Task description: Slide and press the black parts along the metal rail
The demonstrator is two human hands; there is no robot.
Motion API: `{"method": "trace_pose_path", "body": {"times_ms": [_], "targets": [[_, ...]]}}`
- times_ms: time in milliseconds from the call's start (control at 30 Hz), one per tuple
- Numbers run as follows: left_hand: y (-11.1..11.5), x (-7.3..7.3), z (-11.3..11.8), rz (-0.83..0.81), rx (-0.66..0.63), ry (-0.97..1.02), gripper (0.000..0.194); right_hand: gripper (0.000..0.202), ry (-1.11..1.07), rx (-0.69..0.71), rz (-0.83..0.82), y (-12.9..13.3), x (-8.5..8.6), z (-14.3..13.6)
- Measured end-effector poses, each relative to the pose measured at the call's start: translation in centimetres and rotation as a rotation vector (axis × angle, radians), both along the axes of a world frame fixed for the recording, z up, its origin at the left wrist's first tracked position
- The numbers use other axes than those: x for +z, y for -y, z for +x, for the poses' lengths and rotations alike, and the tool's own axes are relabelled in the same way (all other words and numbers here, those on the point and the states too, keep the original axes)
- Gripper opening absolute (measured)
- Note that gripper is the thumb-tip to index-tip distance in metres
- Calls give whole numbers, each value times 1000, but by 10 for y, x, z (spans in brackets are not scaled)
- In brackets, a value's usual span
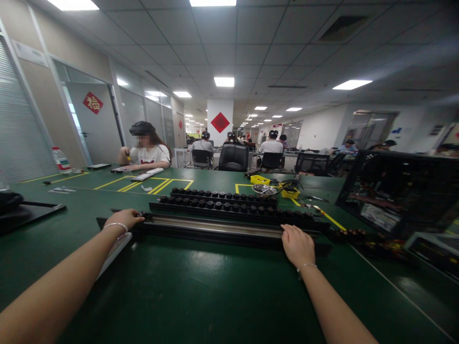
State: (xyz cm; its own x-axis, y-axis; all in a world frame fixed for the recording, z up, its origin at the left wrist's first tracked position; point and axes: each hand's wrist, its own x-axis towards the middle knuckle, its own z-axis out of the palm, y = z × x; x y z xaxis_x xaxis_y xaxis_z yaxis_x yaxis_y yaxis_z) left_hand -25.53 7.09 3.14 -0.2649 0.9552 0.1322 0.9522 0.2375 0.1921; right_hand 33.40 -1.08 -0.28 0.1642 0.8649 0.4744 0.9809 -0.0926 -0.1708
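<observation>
A long black rail (222, 225) with a shiny metal strip along its channel lies crosswise on the green table in front of me. At its left end, the fingers of my left hand (124, 220) are pinched on a small black part, whose kind I cannot make out. My right hand (298, 246) grips the rail's right end, fingertips over its near edge and the thumb's hold partly hidden. Just behind lie two more black rails, the nearer rail (215, 207) and the farther rail (229, 195), both lined with several round black pieces. A pale flat item (115, 255) is partly under my left wrist.
An open computer case (394, 191) stands at the right, near a bundle of cables (373, 241). Behind the rails are a metal bowl (264, 189) and yellow trays (260, 179). A black flat panel (28, 215) lies left. A co-worker (150, 153) sits across the table.
</observation>
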Motion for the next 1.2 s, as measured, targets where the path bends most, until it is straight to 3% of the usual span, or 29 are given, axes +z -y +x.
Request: {"method": "trace_pose_path", "body": {"times_ms": [267,1200], "targets": [[10,11,20,-128,49,-52,50,48,2,6,15,-1,-2,1],[21,18,53,-146,8,-124,48,48,29,-1,2,-2,-1,2]]}}
